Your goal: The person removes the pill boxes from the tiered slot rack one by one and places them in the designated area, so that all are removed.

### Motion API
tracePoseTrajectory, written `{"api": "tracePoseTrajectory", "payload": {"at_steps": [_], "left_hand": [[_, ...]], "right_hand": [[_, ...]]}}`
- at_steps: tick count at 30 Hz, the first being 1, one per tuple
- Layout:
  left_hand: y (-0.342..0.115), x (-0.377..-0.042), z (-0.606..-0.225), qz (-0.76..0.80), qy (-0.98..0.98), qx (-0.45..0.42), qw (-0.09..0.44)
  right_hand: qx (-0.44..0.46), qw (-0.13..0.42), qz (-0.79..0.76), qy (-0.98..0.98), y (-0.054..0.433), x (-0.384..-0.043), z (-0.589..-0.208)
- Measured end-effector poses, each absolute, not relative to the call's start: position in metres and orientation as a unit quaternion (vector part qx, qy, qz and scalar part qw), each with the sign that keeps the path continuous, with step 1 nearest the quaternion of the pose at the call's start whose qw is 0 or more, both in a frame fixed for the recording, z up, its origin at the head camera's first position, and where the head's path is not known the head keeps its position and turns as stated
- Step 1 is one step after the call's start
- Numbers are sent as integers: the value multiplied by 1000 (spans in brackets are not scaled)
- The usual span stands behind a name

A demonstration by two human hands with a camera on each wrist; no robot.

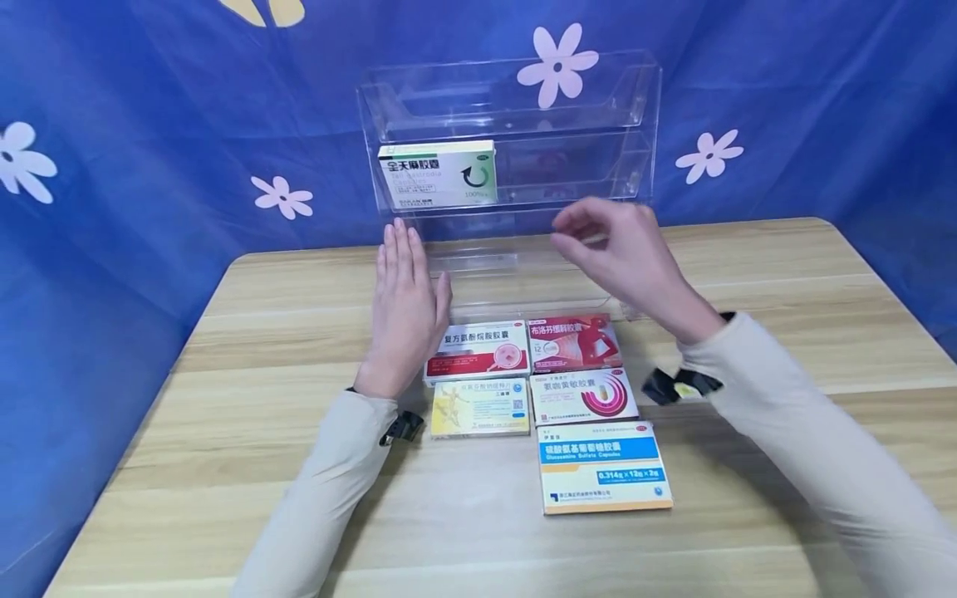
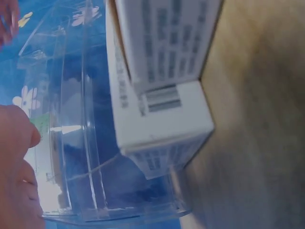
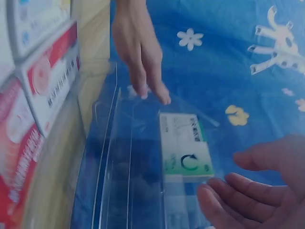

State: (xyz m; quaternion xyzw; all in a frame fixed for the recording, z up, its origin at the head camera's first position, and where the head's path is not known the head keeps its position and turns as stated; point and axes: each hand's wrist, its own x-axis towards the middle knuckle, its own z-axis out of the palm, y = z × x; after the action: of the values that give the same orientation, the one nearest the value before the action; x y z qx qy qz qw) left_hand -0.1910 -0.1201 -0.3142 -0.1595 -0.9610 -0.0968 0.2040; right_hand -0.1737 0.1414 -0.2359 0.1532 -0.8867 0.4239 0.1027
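A white and green medicine box [image 1: 441, 176] stands in the left part of the middle tier of a clear acrylic rack [image 1: 508, 133]. My left hand [image 1: 404, 307] lies along the rack's lower left side, fingers straight, fingertips just below that box. In front of the rack's right half is my right hand [image 1: 624, 253], raised, its fingers loosely bent with nothing between them. From the right wrist view, the same green and white box [image 3: 186, 145] lies between the left fingertips and my right hand [image 3: 257, 191].
Several medicine boxes lie in front of the rack: a red-and-white box [image 1: 478, 350], a red box [image 1: 574, 340], a yellowish box [image 1: 480, 407], a white box with pink rings [image 1: 585, 397] and a larger blue-banded box [image 1: 604, 467]. Behind the wooden table [image 1: 224, 415] hangs a blue flowered cloth [image 1: 187, 124].
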Motion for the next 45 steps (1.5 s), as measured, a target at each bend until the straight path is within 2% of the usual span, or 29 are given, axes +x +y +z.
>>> {"api": "tracePoseTrajectory", "payload": {"at_steps": [8, 15, 29, 45], "left_hand": [[-115, -186, -309, -63, -971, -143, 182], [-115, -181, -307, -48, -972, -143, 181], [-112, -180, -307, -63, -972, -132, 184], [-111, -179, -302, -64, -971, -125, 194]], "right_hand": [[156, 129, 465, -862, 114, -231, -230], [141, 129, 489, -851, 89, -258, -226], [94, 130, 509, -845, 73, -277, -224], [97, 173, 542, -817, 76, -275, -227]]}}
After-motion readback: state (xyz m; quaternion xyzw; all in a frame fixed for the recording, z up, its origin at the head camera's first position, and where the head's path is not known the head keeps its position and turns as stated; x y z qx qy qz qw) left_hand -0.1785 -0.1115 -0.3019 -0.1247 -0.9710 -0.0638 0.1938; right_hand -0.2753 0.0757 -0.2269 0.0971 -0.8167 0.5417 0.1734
